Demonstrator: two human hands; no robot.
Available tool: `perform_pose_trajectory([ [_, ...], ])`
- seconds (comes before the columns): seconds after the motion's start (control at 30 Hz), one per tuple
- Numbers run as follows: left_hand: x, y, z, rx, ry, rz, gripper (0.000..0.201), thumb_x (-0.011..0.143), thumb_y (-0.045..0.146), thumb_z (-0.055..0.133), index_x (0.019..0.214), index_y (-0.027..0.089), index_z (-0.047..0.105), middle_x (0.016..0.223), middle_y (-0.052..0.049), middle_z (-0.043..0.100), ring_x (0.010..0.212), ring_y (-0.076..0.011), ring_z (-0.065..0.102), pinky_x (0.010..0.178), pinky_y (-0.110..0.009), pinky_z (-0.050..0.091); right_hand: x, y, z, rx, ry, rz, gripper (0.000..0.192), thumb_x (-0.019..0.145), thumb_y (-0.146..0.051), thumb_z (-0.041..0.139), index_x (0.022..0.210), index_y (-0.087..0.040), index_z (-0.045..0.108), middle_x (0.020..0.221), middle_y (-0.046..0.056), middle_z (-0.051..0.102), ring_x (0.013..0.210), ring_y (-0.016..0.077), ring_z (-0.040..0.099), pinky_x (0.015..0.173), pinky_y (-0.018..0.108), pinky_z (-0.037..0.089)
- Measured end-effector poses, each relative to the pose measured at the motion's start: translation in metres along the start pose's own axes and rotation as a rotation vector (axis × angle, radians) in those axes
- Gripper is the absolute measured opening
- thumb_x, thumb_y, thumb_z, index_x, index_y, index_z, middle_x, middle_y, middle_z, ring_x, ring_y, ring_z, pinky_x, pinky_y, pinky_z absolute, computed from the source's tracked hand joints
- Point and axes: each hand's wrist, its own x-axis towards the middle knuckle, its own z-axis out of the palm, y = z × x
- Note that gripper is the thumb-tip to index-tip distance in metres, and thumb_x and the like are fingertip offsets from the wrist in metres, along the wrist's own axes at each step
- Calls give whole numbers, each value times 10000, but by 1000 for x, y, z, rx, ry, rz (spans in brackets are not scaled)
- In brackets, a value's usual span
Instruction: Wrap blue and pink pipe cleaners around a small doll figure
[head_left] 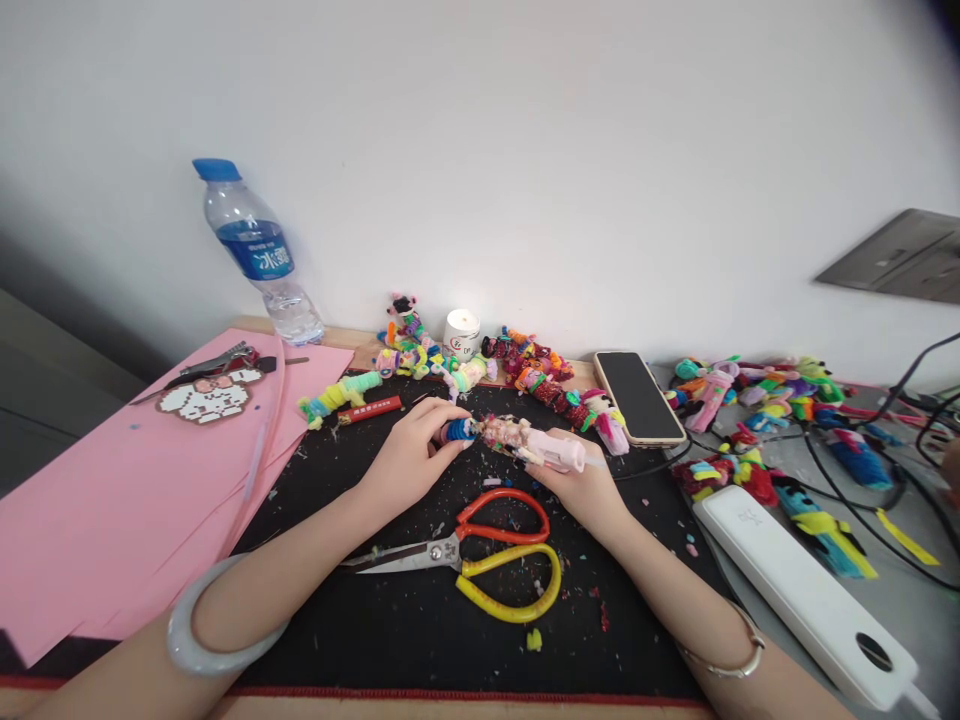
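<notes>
My left hand pinches the blue end of a small multicoloured pipe-cleaner figure that lies over the black mat. At the figure's other end, my right hand grips a pink tube-shaped tool pressed against it. Scissors with one orange and one yellow handle lie shut on the mat just in front of both hands. A pale bangle sits on my left wrist and a thin bracelet on my right.
Several finished pipe-cleaner figures line the back edge and more lie at the right among black cables. A water bottle, pink paper sheets, candle jar, phone and white power strip surround the mat.
</notes>
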Motion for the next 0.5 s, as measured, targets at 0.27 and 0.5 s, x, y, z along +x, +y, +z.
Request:
perform_pose_trajectory([
  [0.27, 1, 1, -1, -8, 6, -10, 234, 794, 198, 533, 1023, 217, 574, 1043, -47, 532, 750, -135, 547, 569, -230, 489, -1, 2, 0, -30, 6, -5, 117, 690, -237, 661, 696, -165, 568, 628, -6, 586, 552, 127, 506, 517, 232, 406],
  [0.5, 0, 2, -2, -14, 31, -9, 238, 797, 185, 520, 1028, 210, 574, 1035, -46, 534, 744, -130, 543, 573, -230, 484, -1, 2, 1, -12, -1, -5, 129, 693, -231, 656, 663, -164, 550, 604, -17, 556, 534, 114, 476, 506, 225, 384],
])
